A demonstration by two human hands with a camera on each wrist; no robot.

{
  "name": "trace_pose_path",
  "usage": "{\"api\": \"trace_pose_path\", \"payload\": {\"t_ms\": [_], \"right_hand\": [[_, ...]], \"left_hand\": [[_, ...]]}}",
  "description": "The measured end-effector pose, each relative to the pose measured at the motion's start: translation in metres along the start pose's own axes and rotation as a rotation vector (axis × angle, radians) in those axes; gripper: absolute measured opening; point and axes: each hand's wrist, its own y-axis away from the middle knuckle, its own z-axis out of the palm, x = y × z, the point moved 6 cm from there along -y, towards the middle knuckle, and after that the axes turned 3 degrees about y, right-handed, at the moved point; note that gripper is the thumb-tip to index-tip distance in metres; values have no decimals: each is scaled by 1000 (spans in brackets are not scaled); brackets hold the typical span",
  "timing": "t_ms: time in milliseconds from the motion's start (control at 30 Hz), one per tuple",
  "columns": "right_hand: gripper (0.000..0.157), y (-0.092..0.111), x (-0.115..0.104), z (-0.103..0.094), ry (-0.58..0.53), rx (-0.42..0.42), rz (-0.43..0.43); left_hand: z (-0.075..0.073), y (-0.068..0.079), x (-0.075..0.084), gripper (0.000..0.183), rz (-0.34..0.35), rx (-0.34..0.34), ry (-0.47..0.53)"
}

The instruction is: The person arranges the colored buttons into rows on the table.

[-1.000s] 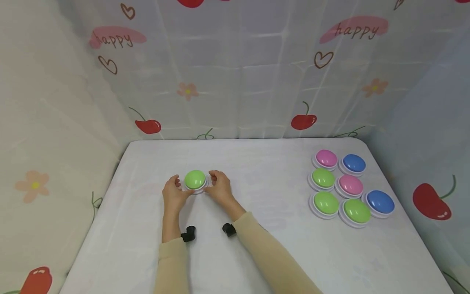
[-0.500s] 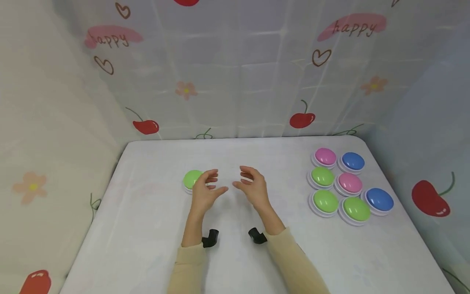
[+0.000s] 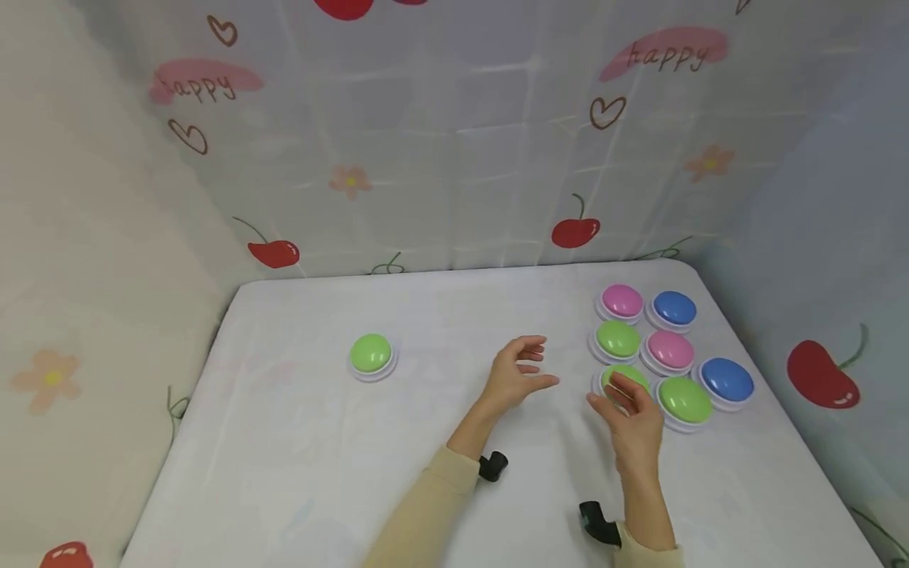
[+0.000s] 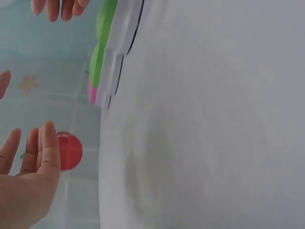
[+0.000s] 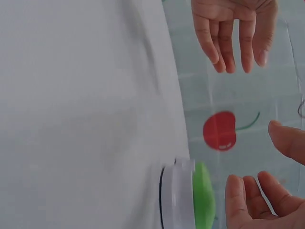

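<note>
On the left of the white table sits a lone green dome button on a white base. My right hand hovers over a partly hidden green button at the near left of the group on the right. The right wrist view shows a small gap between its loosely bent fingers and that green dome. To the left of the group, my left hand is held above the table, fingers relaxed and thumb apart, holding nothing. Beside the covered button stands another green button.
Around them are a blue button, two pink buttons, another blue button and a further green button. A printed curtain hangs behind the table. Black wrist cameras jut inward from both wrists.
Both hands have left the lone green button, which stays put, and moved right. The right hand has reached the group of buttons; the left hand trails behind it. The view has shifted slightly.
</note>
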Motion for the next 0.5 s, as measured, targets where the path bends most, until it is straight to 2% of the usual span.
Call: {"api": "trace_pose_path", "payload": {"t_ms": [100,233,367,500], "right_hand": [[54,0,10,-33,115,105,16],[55,0,23,-58,284,178,67],[57,-3,33,-64,338,168,93],[59,-8,39,-61,331,140,107]], "left_hand": [[25,-12,-8,65,-11,-41,-16],[55,-22,-17,63,-40,-91,-68],[76,-28,-25,63,-57,-119,-122],[87,-33,-30,66,-69,-129,-162]]}}
